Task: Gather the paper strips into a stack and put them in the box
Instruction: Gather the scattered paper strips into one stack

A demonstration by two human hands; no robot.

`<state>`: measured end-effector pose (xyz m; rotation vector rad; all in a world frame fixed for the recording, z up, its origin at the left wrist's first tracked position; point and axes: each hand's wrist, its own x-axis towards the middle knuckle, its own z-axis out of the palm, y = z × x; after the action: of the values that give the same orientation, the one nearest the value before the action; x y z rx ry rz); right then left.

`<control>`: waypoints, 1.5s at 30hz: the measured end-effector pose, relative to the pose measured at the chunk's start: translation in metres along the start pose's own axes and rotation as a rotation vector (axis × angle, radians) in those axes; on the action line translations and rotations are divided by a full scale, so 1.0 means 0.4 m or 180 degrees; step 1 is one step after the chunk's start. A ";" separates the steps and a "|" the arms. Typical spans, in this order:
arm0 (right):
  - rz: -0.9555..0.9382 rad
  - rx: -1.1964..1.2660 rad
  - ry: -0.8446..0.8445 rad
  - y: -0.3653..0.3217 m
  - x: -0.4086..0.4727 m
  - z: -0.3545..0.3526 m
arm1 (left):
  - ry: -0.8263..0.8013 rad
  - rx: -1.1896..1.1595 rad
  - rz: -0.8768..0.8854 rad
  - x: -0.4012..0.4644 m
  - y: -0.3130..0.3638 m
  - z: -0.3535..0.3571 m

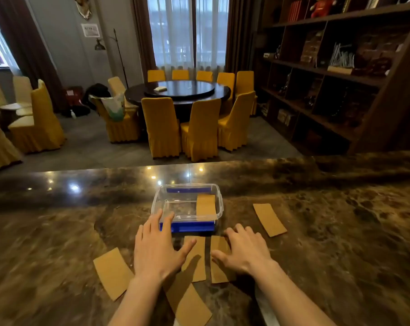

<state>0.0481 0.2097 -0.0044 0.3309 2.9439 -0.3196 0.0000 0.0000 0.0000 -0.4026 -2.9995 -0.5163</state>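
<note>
A clear plastic box [157,201] with blue clips stands on the marble counter, and one brown paper strip [206,204] lies inside it at the right. Several more brown strips lie loose on the counter: one at the left [112,272], two side by side in the middle [197,257] [219,269], one near me [191,307] and one at the right [269,219]. My left hand [155,248] hovers flat with spread fingers in front of the box. My right hand [245,248] rests with fingers apart on the right middle strip.
The dark marble counter [340,231] stretches wide to both sides, its far edge just behind the box. Beyond it are a round dining table with yellow chairs [161,125] and a bookshelf [328,71] at the right.
</note>
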 end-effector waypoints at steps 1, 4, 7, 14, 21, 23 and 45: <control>-0.0009 -0.0011 -0.0043 -0.002 0.001 0.008 | -0.0030 -0.0055 -0.0006 -0.008 0.007 0.002; 0.0020 -0.0120 -0.0060 -0.011 -0.008 0.023 | 0.0161 0.0002 0.0034 -0.037 0.021 0.032; 0.0020 -0.0173 -0.0032 -0.016 -0.008 0.031 | -0.0111 -0.0009 0.0039 -0.068 0.026 0.068; 0.0072 -0.0057 0.0134 -0.031 -0.004 0.032 | -0.0331 0.0113 0.0031 -0.082 0.045 0.095; 0.0541 0.0984 0.0187 -0.042 0.007 0.049 | -0.0322 -0.0267 -0.0209 -0.061 0.085 0.091; 0.0797 0.1367 0.0233 -0.036 0.010 0.047 | -0.0372 -0.0477 -0.0337 -0.052 0.093 0.090; 0.0971 0.4626 -0.0256 0.031 -0.030 0.046 | -0.0245 -0.3368 -0.1052 -0.015 0.091 0.073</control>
<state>0.0649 0.2150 -0.0224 0.8221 1.9513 -2.2190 0.0148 0.0416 -0.0166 0.0594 -2.5716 -2.1256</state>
